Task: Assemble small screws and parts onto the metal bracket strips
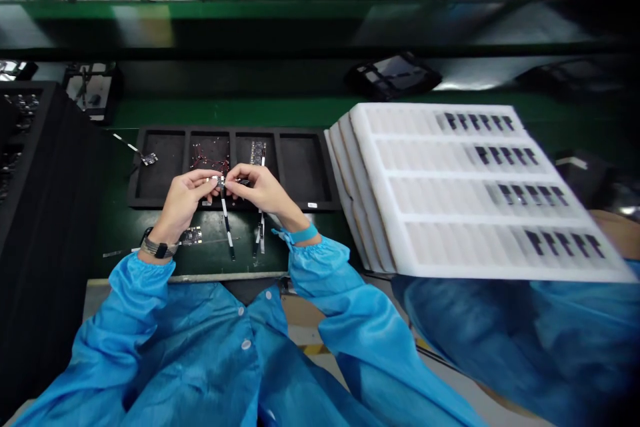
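Observation:
My left hand (187,197) pinches a small circuit board (221,182) from its left side. A black and white ribbon cable (227,223) hangs down from the board toward me. My right hand (260,190) meets it from the right, thumb and finger pressed together at the board's edge; what that pinch holds is too small to make out. Both hands are above the front of a black compartment tray (306,199). Thin red and black wired parts (213,153) lie in one compartment, and boards (259,152) with a cable lie in the compartment to its right.
Stacked white foam trays (395,223) holding black parts stand at right, beside a co-worker's blue sleeve (460,327). Another board (149,159) rests on the tray's left compartment edge. One more board (193,235) lies near my left wrist. A tall black foam stack (45,213) borders the left.

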`<state>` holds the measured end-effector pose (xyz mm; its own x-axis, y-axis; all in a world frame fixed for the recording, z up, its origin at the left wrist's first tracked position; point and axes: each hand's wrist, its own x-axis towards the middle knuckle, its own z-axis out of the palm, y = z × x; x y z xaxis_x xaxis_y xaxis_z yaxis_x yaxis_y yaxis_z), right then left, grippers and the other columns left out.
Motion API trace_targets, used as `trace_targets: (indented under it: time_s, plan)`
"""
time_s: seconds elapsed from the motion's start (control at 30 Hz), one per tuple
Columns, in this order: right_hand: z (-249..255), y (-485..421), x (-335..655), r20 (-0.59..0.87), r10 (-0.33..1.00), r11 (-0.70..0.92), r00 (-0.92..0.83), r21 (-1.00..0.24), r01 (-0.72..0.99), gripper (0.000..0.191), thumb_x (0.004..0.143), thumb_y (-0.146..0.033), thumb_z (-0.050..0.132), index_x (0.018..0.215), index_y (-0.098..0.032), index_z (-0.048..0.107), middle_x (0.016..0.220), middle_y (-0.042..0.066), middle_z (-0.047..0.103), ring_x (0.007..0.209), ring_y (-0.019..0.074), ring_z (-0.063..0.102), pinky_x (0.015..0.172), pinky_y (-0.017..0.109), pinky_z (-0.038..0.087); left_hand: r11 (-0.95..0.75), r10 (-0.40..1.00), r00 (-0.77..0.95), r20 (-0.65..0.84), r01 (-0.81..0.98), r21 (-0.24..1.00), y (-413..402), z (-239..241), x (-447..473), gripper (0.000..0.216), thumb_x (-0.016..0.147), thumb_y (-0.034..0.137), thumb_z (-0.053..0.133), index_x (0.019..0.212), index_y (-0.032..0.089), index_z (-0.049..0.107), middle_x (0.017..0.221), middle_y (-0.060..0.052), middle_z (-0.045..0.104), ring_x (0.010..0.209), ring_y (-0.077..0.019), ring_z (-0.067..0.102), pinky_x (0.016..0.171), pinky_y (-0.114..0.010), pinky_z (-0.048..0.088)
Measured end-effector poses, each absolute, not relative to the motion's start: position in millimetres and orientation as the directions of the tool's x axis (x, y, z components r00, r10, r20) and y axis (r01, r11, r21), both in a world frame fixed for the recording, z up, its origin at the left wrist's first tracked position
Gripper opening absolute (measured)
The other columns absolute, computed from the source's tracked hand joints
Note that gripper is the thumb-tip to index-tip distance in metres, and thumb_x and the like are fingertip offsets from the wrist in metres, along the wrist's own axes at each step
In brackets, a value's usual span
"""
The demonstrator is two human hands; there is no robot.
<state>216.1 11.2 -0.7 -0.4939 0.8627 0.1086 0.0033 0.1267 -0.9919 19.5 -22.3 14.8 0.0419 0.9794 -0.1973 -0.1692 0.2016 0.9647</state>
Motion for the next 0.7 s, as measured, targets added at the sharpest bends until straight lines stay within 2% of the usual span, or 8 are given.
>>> trace_targets:
  time_s: [0.3, 0.7]
  plan:
    - [-2.7, 9.1, 214.0, 0.134, 0.894, 0.172, -0.427, -0.984, 0.052, 0.030, 0.093, -0.049, 0.076, 0.089, -0.020, 0.069, 0.084, 0.003, 0.072, 0.071, 0.0166, 0.065, 0.069, 0.031, 0.057, 0.157, 0.988, 0.028, -0.155, -0.108, 0.982, -18.1, 7.6, 19.6, 0.032, 0.071, 0.035, 0.087, 0.095, 0.014, 0.082, 0.077, -0.006, 0.076, 0.071, -0.0167, 0.068, 0.063, -0.027, 0.052]
    - [-0.1, 10.4, 218.0, 0.081, 0.886, 0.140, -0.457, -0.985, 0.096, 0.033, 0.091, -0.052, 0.077, 0.089, -0.020, 0.070, 0.082, 0.003, 0.072, 0.068, 0.0169, 0.064, 0.066, 0.031, 0.056, 0.180, 0.983, 0.062, -0.174, -0.112, 0.977, -19.1, 6.1, 17.9, 0.034, 0.073, 0.036, 0.087, 0.098, 0.014, 0.082, 0.074, -0.005, 0.074, 0.069, -0.0172, 0.068, 0.061, -0.028, 0.053]
